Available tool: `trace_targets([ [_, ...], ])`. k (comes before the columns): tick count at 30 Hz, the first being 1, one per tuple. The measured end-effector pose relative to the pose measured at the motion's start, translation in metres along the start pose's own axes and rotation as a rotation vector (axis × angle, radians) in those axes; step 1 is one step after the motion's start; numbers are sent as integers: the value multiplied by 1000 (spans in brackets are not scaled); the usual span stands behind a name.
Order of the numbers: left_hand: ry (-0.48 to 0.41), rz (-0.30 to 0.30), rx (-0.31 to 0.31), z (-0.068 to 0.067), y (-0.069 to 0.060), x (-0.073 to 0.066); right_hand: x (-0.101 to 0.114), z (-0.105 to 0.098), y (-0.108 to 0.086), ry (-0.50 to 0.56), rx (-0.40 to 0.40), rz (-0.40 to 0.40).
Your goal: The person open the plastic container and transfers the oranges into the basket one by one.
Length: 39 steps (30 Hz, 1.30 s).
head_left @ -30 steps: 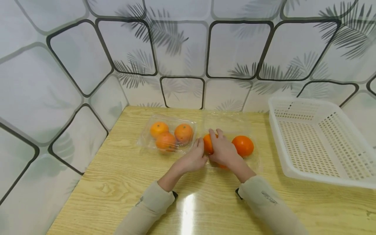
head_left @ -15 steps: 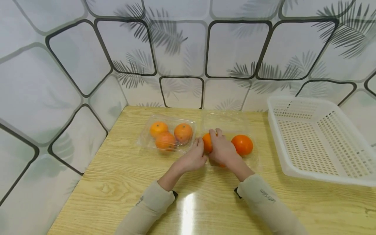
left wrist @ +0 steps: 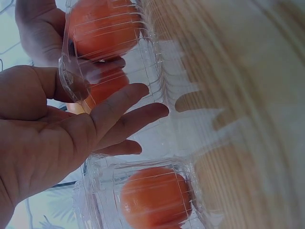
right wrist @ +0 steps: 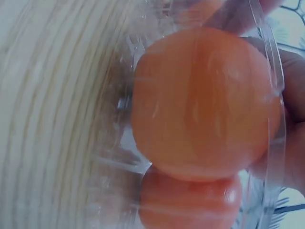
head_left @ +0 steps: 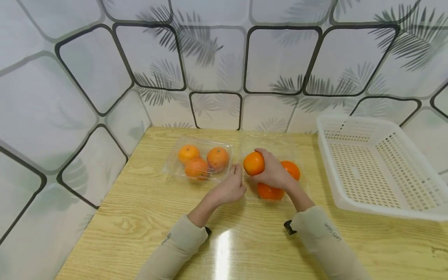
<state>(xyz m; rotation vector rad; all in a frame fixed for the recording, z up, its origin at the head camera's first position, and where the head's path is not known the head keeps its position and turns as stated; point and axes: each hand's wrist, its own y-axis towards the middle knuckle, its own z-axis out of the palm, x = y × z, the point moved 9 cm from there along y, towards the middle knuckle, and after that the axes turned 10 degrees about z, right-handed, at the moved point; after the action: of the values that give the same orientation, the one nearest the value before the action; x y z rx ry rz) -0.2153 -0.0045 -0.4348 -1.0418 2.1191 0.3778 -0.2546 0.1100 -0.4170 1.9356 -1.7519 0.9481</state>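
Note:
In the head view my right hand (head_left: pixel 273 171) grips an orange (head_left: pixel 253 163) over the left part of an open clear plastic box (head_left: pixel 245 194). Two smooth, redder fruits sit in that box: one (head_left: pixel 270 191) in front, one (head_left: pixel 292 170) at the right, partly behind the hand. The right wrist view shows a smooth fruit (right wrist: pixel 205 105) close up through the plastic. My left hand (head_left: pixel 229 188) is at the box's left side. Seen from the left wrist, its thumb hooks over the box's lip (left wrist: pixel 71 81) while the fingers (left wrist: pixel 119 102) extend along the outside.
Left of my hands, a clear box (head_left: pixel 175 165) with its lid down holds three oranges (head_left: pixel 217 158). A white perforated basket (head_left: pixel 336 182) stands at the right of the wooden table (head_left: pixel 140 233). Patterned walls (head_left: pixel 217 58) border the table behind and at left.
My right hand has lifted the orange and shifted slightly right, tilting it into view. The front fruit in the box is now more exposed. My left hand has stayed in place.

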Motion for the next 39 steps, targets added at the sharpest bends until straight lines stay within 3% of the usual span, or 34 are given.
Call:
trace_targets([
  [13,-11,-9,4,2,0,2,-13,-13,0,132,12,32],
  [20,7,16,-10,2,0,-1,-9,-28,-4,122,-44,-4],
  [31,-43,5,-2,2,-1,1,0,-53,-13,127,-75,-92],
  [39,-66,21,13,3,-3,1,1,-71,-26,134,-87,-59],
])
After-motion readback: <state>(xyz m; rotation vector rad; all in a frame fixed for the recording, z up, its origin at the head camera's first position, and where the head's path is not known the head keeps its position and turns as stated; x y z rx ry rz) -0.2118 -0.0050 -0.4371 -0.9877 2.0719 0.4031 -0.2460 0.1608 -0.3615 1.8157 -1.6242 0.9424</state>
